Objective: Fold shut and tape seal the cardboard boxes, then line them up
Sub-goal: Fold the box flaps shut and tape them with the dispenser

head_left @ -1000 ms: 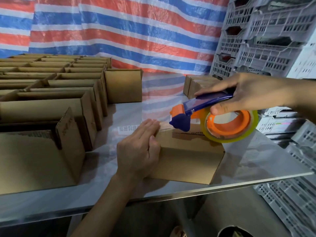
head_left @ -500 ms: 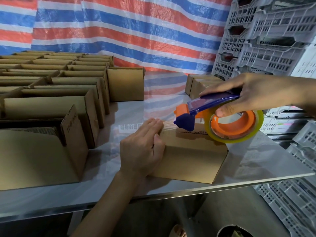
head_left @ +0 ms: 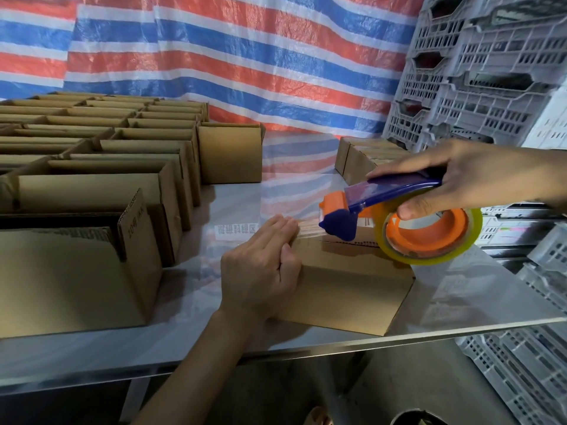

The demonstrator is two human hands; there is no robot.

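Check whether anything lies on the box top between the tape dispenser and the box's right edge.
Nothing visible does. The tape dispenser, gripped by the right hand, is over the box top, tape stretched back to the left hand pressing the box's left end. The roll hides part of the top.

box flap (head_left: 132, 223): "10", then blurred characters, printed sideways
table label (head_left: 234, 231): row of Chinese characters, too blurred to read

A small brown cardboard box (head_left: 346, 289) lies folded shut, a clear strip of tape (head_left: 306, 232) stretching from its left end to the blue-and-orange tape dispenser (head_left: 399, 210), seemingly just above its seam, with open boxes (head_left: 92, 191) in rows further left.
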